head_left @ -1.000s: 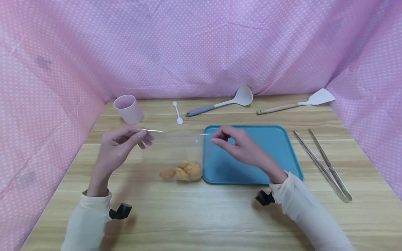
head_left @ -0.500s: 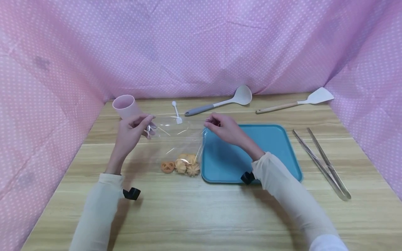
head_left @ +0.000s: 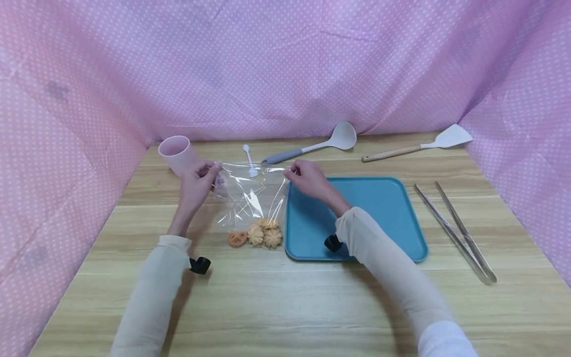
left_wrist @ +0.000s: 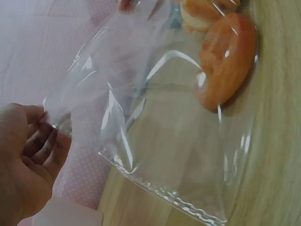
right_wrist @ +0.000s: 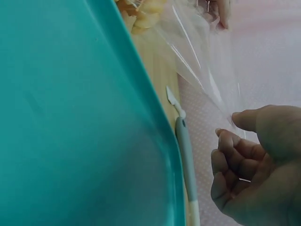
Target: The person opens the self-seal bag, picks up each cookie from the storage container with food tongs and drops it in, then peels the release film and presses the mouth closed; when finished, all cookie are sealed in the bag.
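A clear plastic bag is stretched between my two hands, its upper edge raised. At the bottom of the bag lie several pale ridged cookies and a brown pretzel-shaped cookie. My left hand pinches the bag's upper left corner between thumb and fingers, in front of the pink cup. With thumb and forefinger, my right hand pinches the upper right corner over the tray's left rear corner. In the left wrist view the pretzel-shaped cookie shows large through the film.
A blue tray lies right of the bag, with metal tongs beside it. Along the back are a pink cup, a small white spatula-ended stick, a ladle and a white turner. Pink dotted cloth surrounds the table.
Both hands have moved away from me and closer together, carrying the bag's upper edge toward the back. The cookies have shifted slightly at the bag's bottom.
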A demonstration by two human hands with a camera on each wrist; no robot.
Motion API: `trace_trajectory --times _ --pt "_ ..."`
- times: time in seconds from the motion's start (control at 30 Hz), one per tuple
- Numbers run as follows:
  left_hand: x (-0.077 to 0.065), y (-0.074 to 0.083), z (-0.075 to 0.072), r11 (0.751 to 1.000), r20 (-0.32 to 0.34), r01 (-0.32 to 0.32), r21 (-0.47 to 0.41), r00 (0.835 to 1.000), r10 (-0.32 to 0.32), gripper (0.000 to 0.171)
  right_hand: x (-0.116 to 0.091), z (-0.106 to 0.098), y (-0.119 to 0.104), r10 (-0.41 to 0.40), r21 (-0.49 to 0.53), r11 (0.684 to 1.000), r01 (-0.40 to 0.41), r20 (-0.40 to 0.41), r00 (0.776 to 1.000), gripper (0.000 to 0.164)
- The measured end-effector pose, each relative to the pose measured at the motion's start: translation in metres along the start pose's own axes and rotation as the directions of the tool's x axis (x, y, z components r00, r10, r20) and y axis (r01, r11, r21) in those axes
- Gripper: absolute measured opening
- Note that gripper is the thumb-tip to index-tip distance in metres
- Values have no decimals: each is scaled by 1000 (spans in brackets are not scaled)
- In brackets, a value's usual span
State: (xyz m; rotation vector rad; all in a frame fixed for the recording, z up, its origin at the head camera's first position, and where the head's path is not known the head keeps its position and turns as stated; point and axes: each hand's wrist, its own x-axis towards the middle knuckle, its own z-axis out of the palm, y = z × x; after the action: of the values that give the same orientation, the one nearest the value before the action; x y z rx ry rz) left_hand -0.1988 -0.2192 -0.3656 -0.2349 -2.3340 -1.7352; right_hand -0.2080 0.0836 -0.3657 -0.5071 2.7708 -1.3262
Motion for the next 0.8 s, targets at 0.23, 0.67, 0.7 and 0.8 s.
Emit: trace_trajectory --times 0.23,0.67,0.7,0.8 --pt "4 -14 3 997 -30 64 34 998 -63 33 6 11 1 22 -60 998 -23 -12 1000 38" --pt "5 -26 9 981 -11 191 30 982 -190 38 12 22 11 87 -147 986 -85 7 996 47" --pt "4 -26 9 981 -13 192 40 981 -192 36 12 22 11 89 -152 985 -87 7 996 46" --pt "4 -28 9 975 -7 209 70 978 -209 37 12 24 12 95 -164 982 -92 13 995 42"
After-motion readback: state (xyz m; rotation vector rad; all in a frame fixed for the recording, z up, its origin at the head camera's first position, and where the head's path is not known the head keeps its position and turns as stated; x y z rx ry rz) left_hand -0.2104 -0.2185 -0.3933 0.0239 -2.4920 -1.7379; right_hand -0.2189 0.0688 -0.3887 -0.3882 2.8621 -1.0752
